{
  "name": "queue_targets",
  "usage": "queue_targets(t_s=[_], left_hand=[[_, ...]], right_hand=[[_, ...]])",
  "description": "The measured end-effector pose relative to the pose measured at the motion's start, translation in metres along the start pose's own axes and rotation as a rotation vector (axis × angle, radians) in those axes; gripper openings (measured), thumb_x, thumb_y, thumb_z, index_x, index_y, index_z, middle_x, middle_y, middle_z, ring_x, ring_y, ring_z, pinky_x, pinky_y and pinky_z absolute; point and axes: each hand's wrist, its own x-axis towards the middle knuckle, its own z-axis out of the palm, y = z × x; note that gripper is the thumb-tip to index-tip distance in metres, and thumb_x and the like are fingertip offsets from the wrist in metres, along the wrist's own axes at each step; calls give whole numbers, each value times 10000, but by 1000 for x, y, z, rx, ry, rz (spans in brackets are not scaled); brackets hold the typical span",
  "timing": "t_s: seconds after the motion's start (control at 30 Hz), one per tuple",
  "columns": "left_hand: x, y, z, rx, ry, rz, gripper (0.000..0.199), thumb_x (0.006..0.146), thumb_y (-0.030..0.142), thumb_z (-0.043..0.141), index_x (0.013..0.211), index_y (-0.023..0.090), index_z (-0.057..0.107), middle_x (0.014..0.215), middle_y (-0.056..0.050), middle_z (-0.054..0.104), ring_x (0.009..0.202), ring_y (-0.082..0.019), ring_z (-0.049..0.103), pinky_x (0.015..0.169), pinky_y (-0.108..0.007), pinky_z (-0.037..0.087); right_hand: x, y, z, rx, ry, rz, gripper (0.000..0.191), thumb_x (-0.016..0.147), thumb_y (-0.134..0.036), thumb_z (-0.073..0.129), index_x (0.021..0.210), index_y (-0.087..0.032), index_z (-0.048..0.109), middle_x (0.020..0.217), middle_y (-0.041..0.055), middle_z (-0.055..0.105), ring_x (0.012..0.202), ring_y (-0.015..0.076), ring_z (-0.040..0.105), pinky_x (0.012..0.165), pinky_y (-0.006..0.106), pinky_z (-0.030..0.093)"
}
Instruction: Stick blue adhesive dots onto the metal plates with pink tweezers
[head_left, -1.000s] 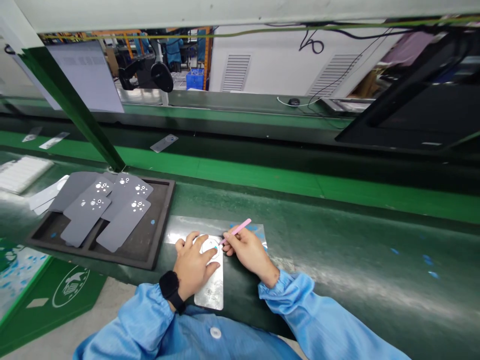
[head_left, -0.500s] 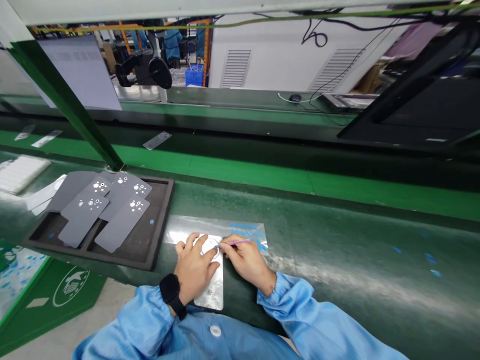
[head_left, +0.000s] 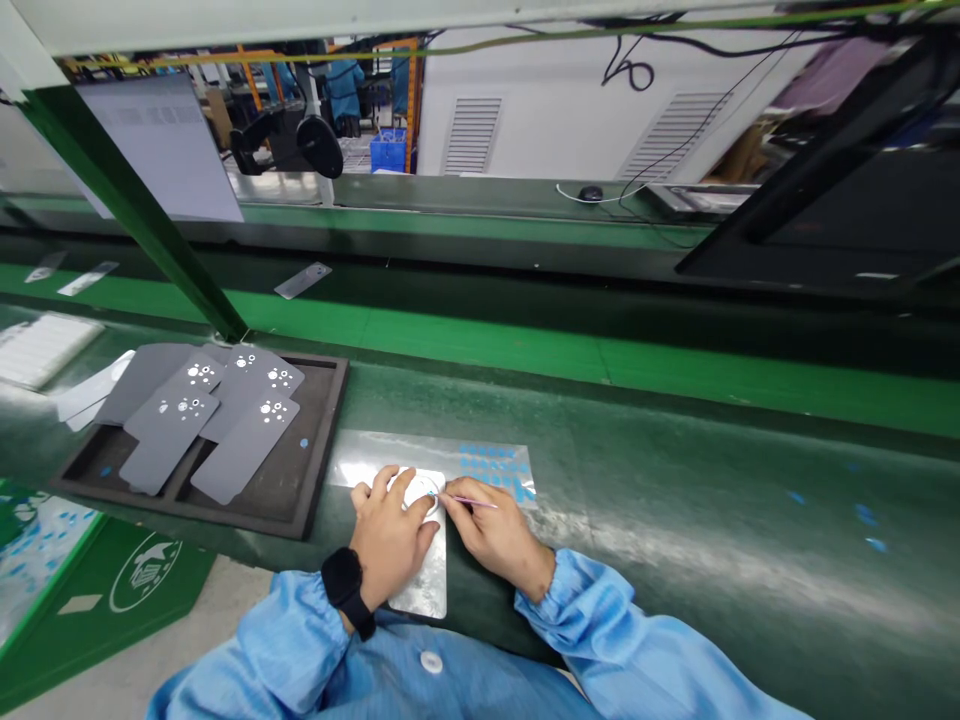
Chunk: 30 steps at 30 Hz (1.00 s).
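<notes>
My left hand (head_left: 386,535) rests flat, fingers spread, on a rectangular metal plate (head_left: 427,585), over a round white part (head_left: 420,490) whose edge shows between the fingers. My right hand (head_left: 495,535) pinches a thin pink pick (head_left: 469,501), with its tip at the round part's right edge. Just beyond lies a clear sheet with a grid of small blue dots (head_left: 495,465). A dark foam tray (head_left: 315,450) to the left holds several grey perforated panels (head_left: 169,435). Neither hand touches the tray.
Both hands work on a green conveyor belt (head_left: 675,460) with scattered blue specks. White sheets (head_left: 41,350) lie at far left. A green post (head_left: 131,205) rises behind the tray. A metal strip (head_left: 302,281) lies on the far belt. A black monitor (head_left: 825,200) hangs at right.
The pink pick has swung from pointing up and right to lying almost level, its tip staying at the round part. My right hand has shifted slightly down and right. More blue dots show.
</notes>
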Motion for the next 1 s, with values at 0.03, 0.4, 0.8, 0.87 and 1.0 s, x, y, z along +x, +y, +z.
queue_targets(t_s=[0.03, 0.4, 0.8, 0.87, 1.0], left_hand=[[0, 0, 1, 3, 5, 1, 185, 814, 273, 635, 995, 254, 667, 1254, -110, 572, 1162, -349, 444, 815, -503, 368], [-9, -5, 10, 100, 226, 0, 320, 783, 354, 670, 1007, 169, 535, 1220, -183, 529, 1152, -361, 451, 850, -505, 368], [-8, -24, -34, 142, 603, -142, 174, 862, 277, 510, 1016, 202, 480, 1156, -139, 490, 1103, -291, 466, 911, -471, 377], [-9, -56, -64, 234, 616, -293, 166, 861, 293, 508, 994, 195, 510, 1122, -145, 519, 1101, -304, 470, 935, -486, 362], [-10, -120, -109, 350, 259, -655, 348, 810, 321, 576, 1107, 145, 538, 1172, -180, 548, 1142, -348, 458, 898, -486, 392]], right_hand=[[0, 0, 0, 16, 1, 14, 234, 895, -328, 451, 728, -234, 587, 718, 52, 657, 696, 206, 633, 688, 310, 483], [35, -10, -18, -111, -64, 91, 196, 776, -55, 416, 738, -193, 548, 860, 99, 602, 811, 216, 584, 770, 321, 466], [125, -4, -57, 172, -12, 316, 97, 706, -199, 578, 785, -186, 522, 662, -26, 544, 606, 144, 514, 571, 253, 391], [164, 2, -86, 88, 197, 354, 104, 713, -204, 588, 805, -181, 544, 709, 3, 586, 660, 164, 555, 604, 266, 414], [196, 10, -117, -134, 426, 389, 211, 663, -233, 690, 841, -159, 602, 904, 94, 662, 863, 232, 613, 764, 314, 445]])
